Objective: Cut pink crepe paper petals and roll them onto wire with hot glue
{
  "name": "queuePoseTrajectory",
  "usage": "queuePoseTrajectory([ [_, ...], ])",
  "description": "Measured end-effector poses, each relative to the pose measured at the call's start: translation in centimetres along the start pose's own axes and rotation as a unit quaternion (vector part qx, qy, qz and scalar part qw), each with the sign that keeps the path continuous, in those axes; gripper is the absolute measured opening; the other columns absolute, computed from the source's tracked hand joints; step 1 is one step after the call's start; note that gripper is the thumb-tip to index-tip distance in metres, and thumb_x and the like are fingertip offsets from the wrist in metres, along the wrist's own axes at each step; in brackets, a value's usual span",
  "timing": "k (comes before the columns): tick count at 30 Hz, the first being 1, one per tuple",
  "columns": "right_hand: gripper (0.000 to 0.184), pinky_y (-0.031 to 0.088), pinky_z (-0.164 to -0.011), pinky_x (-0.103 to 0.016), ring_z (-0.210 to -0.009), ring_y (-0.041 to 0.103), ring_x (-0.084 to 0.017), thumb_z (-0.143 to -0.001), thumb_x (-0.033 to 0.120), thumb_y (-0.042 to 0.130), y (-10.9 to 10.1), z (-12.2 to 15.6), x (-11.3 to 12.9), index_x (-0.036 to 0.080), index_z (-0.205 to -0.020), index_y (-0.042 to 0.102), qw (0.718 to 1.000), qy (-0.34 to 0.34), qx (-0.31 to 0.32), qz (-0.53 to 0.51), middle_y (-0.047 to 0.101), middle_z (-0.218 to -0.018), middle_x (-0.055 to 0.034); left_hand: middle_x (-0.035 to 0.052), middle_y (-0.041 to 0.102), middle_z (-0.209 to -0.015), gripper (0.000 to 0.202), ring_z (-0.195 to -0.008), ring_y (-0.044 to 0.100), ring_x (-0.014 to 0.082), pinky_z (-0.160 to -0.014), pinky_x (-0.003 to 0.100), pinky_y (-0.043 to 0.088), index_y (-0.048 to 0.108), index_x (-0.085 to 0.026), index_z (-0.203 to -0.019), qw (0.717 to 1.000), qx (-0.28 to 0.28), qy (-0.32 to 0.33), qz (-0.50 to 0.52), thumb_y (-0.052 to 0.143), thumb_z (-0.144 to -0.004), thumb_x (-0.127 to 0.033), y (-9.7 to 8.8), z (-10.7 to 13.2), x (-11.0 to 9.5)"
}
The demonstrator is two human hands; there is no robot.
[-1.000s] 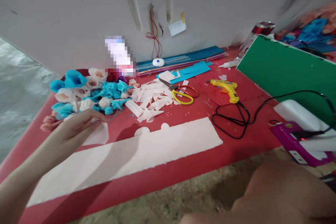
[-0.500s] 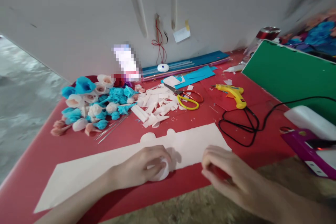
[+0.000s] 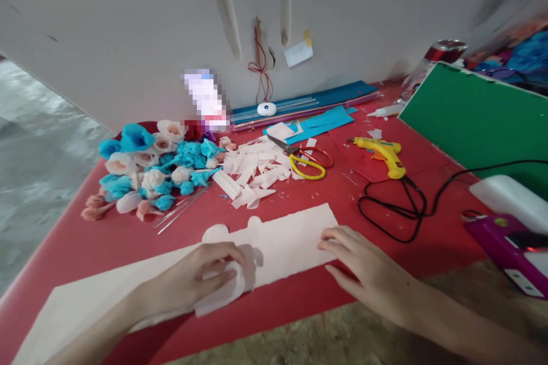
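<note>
A long pale strip of crepe paper (image 3: 295, 242) lies across the front of the red table. My left hand (image 3: 201, 274) rests over its middle, with fingers curled round a small rounded piece of white paper (image 3: 229, 292). At the strip's right end is my right hand (image 3: 363, 268), open, its fingertips touching the paper near the edge and its thumb apart. Two rounded paper bits, the larger a paper disc (image 3: 215, 232), show along the strip's far edge. Part of the strip is hidden beneath my left hand and forearm.
Blue, white and pink paper flowers (image 3: 149, 171) sit at the left. Beyond the strip are paper scraps (image 3: 250, 174), scissors (image 3: 306, 162) and a yellow glue gun (image 3: 381, 154) with a looped black cord (image 3: 411, 234). A green board (image 3: 475, 120) leans at the right.
The paper strip has shifted left, and my left hand has moved left with its white piece. My right hand has opened from curled fingers and now touches the strip's right end.
</note>
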State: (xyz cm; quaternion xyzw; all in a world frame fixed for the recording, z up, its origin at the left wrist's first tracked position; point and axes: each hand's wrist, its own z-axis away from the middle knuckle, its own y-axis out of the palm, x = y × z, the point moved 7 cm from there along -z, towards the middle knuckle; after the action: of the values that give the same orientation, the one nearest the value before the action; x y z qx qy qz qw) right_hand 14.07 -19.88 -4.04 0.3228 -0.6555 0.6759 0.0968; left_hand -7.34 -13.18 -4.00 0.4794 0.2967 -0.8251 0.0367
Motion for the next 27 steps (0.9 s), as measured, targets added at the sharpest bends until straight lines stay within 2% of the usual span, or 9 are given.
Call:
queuePoseTrajectory([
  [4,0.017,0.045,-0.075,-0.027,-0.082,0.056,-0.016,-0.084,0.027,0.048,-1.3,-2.3,-1.5,0.018,-0.088,0.061,0.986,0.081,0.019,-0.148,0.062,-0.086,-0.0046,0.0014,0.064,-0.097,0.017,-0.085,0.06,0.0131,-0.072,0.02,0.046,0.057,-0.022,-0.099,0.996,0.007,0.047,-0.078,0.048,-0.084,-0.023,-1.1,-3.2,-3.3],
  [6,0.022,0.044,-0.057,-0.022,-0.065,0.056,-0.012,-0.082,0.035,0.051,-1.6,-3.6,-2.2,0.017,-0.084,0.064,0.978,0.108,0.036,-0.173,0.063,-0.073,-0.0024,0.0005,0.065,-0.093,0.017,-0.084,0.06,0.0125,-0.071,0.02,0.046,0.058,-0.021,-0.097,0.991,0.022,0.095,-0.093,0.052,-0.081,-0.019,-1.2,-6.1,-5.6],
  [9,0.024,0.042,-0.049,-0.02,-0.059,0.056,-0.012,-0.077,0.035,0.055,-2.1,-5.4,-3.4,0.015,-0.085,0.065,0.975,0.136,0.03,-0.171,0.063,-0.067,-0.0024,-0.001,0.064,-0.081,0.024,-0.072,0.06,0.0111,-0.063,0.02,0.045,0.058,-0.02,-0.1,0.98,-0.01,0.134,-0.144,0.055,-0.077,-0.015,-1.6,-10.7,-7.8],
  [12,0.014,0.043,-0.053,-0.02,-0.059,0.058,-0.012,-0.074,0.025,0.058,-2.4,-6.7,-5.2,0.014,-0.076,0.066,0.977,0.155,0.003,-0.146,0.064,-0.064,-0.0024,0.0,0.065,-0.081,0.028,-0.073,0.061,0.0117,-0.063,0.021,0.047,0.057,-0.018,-0.102,0.977,-0.005,0.153,-0.147,0.057,-0.075,-0.015,-1.2,-14.4,-8.0],
  [15,0.012,0.043,-0.055,-0.02,-0.059,0.059,-0.012,-0.073,0.02,0.056,-2.7,-7.3,-7.1,0.014,-0.072,0.066,0.979,0.171,-0.026,-0.111,0.066,-0.066,-0.003,0.0018,0.067,-0.085,0.031,-0.075,0.063,0.0123,-0.066,0.022,0.05,0.055,-0.017,-0.106,0.975,-0.006,0.162,-0.153,0.057,-0.075,-0.018,-0.9,-16.3,-6.8],
  [19,0.013,0.04,-0.053,-0.022,-0.059,0.058,-0.013,-0.074,0.024,0.055,-3.3,-6.9,-8.0,0.017,-0.07,0.065,0.981,0.18,-0.049,-0.048,0.065,-0.064,-0.0021,0.0028,0.067,-0.093,0.035,-0.08,0.063,0.0145,-0.07,0.026,0.051,0.053,-0.02,-0.113,0.965,-0.038,0.175,-0.192,0.054,-0.078,-0.02,-1.2,-16.1,-5.7],
  [23,0.012,0.036,-0.053,-0.024,-0.063,0.058,-0.014,-0.076,0.02,0.054,-4.1,-5.6,-7.1,0.02,-0.074,0.066,0.983,0.172,-0.058,0.021,0.064,-0.068,-0.0007,0.0076,0.058,-0.114,0.033,-0.104,0.054,0.0209,-0.088,0.036,0.043,0.053,-0.021,-0.114,0.943,-0.087,0.208,-0.244,0.05,-0.082,-0.022,-1.9,-13.9,-6.4],
  [25,0.016,0.037,-0.056,-0.025,-0.069,0.059,-0.015,-0.08,0.02,0.051,-4.1,-5.0,-6.5,0.021,-0.081,0.066,0.985,0.159,-0.055,0.043,0.065,-0.078,-0.0011,0.0073,0.062,-0.105,0.024,-0.099,0.055,0.0207,-0.087,0.038,0.042,0.06,-0.02,-0.104,0.926,-0.074,0.233,-0.288,0.044,-0.086,-0.02,-1.7,-12.5,-6.9],
  [27,0.018,0.039,-0.06,-0.026,-0.076,0.06,-0.016,-0.082,0.022,0.05,-3.7,-4.5,-6.2,0.022,-0.089,0.066,0.987,0.142,-0.047,0.056,0.064,-0.087,-0.0023,0.0073,0.065,-0.097,0.023,-0.092,0.056,0.0203,-0.087,0.039,0.041,0.062,-0.018,-0.099,0.887,-0.04,0.257,-0.382,0.041,-0.089,-0.02,-0.9,-11.2,-7.0],
])
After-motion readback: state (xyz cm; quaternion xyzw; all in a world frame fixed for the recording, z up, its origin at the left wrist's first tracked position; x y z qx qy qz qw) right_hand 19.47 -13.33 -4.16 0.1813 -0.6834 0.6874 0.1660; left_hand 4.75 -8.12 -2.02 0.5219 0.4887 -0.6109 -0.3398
